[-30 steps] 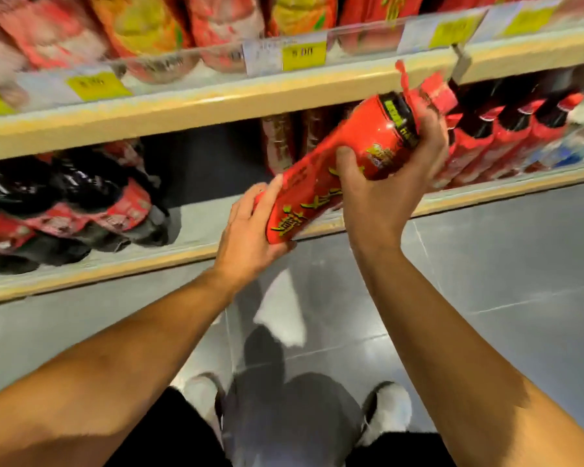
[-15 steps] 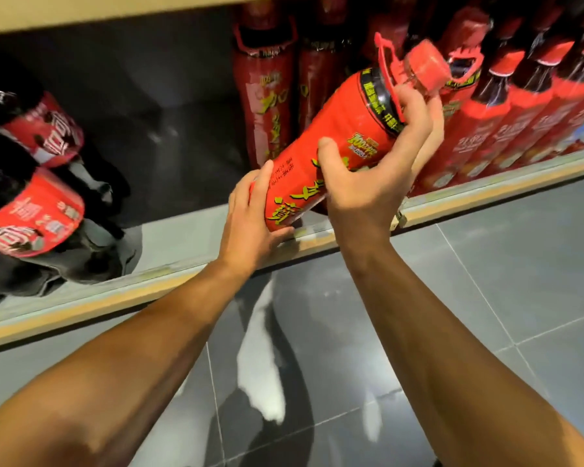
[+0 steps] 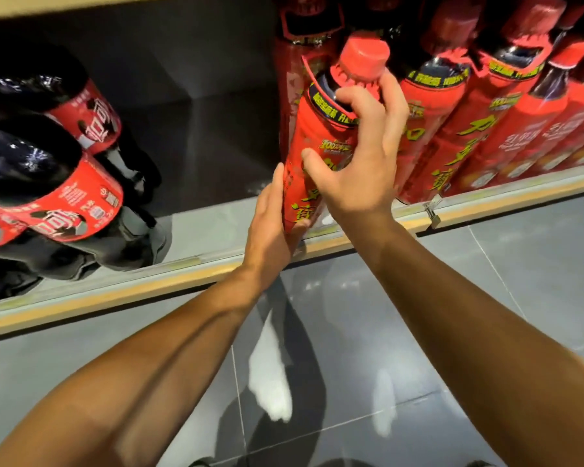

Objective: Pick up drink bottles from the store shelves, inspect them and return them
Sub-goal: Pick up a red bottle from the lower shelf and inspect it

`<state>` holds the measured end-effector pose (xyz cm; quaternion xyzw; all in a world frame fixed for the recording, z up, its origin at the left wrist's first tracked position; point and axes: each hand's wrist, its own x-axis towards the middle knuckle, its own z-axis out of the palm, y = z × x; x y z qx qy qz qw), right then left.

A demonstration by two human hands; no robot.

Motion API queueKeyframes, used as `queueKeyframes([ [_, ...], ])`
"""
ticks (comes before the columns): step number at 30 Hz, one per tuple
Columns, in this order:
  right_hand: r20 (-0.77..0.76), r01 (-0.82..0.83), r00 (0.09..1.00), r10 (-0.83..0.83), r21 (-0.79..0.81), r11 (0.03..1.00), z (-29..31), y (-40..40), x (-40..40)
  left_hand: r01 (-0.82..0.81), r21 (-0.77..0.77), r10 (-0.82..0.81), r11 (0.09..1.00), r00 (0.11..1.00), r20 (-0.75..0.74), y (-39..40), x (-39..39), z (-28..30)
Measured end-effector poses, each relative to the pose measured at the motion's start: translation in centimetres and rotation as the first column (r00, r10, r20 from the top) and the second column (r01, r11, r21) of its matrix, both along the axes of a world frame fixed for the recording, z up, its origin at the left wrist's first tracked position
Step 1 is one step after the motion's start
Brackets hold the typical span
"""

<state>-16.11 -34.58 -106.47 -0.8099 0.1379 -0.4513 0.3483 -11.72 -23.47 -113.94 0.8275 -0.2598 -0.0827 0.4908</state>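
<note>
Grey floor tiles (image 3: 536,264) run beneath a low store shelf (image 3: 196,227) with a pale wooden front edge, and I am leaning over it with both bare arms stretched forward. My right hand (image 3: 354,170) is wrapped around the upper body of a red drink bottle (image 3: 314,136), thumb pressed on the label and fingers curled near the neck just under the red cap. My left hand (image 3: 270,227) closes on the bottle's lower end, palm against its side. I hold the bottle nearly upright, tilted slightly, with its base at the front lip of the shelf; whether it rests on the shelf I cannot tell. Dark liquid shows through the clear band below the cap; the rest is covered by a red wrap with yellow-green characters. Just to its right stands a row of matching red bottles (image 3: 459,123), packed close. Well apart on the left sit large dark cola bottles (image 3: 41,170) with red labels.
</note>
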Motion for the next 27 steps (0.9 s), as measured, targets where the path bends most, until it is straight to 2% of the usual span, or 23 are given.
queueKeyframes([
  [2, -0.054, -0.026, 0.998, 0.025, -0.029, 0.999, 0.2, -0.5, 0.5, -0.033, -0.063, 0.037, 0.997, 0.998, 0.056, -0.2, -0.2, -0.2],
  [5, -0.176, -0.077, 0.982, 0.064, -0.066, 0.995, 1.0, -0.8, 1.3, -0.117, -0.142, 0.121, 0.983, 0.993, 0.017, -0.9, 0.0, -1.9],
  [8, -0.275, -0.087, 0.96, 0.052, -0.115, 0.99, 1.6, -1.4, 1.3, -0.142, -0.024, 0.142, 0.99, 0.99, 0.011, -2.7, -0.1, -3.0],
  [13, -0.373, -0.049, 0.927, -0.029, -0.198, 0.979, 2.6, -3.4, 0.0, -0.128, -0.048, 0.127, 0.991, 0.992, -0.023, -5.1, -1.9, -3.2],
  [17, -0.485, -0.088, 0.873, -0.053, -0.264, 0.961, 3.7, -3.9, -1.3, -0.143, 0.03, 0.145, 0.989, 0.984, -0.107, -6.0, -2.1, -2.4],
  [20, -0.514, -0.118, 0.857, -0.034, -0.26, 0.958, 4.2, -3.9, -2.2, -0.122, 0.129, 0.145, 0.984, 0.972, -0.183, -5.9, -1.6, -1.8],
  [27, -0.494, -0.202, 0.858, 0.141, -0.071, 0.977, 4.1, -4.1, -4.4, 0.007, 0.275, 0.024, 0.962, 0.994, -0.11, -3.9, -0.9, 0.4],
])
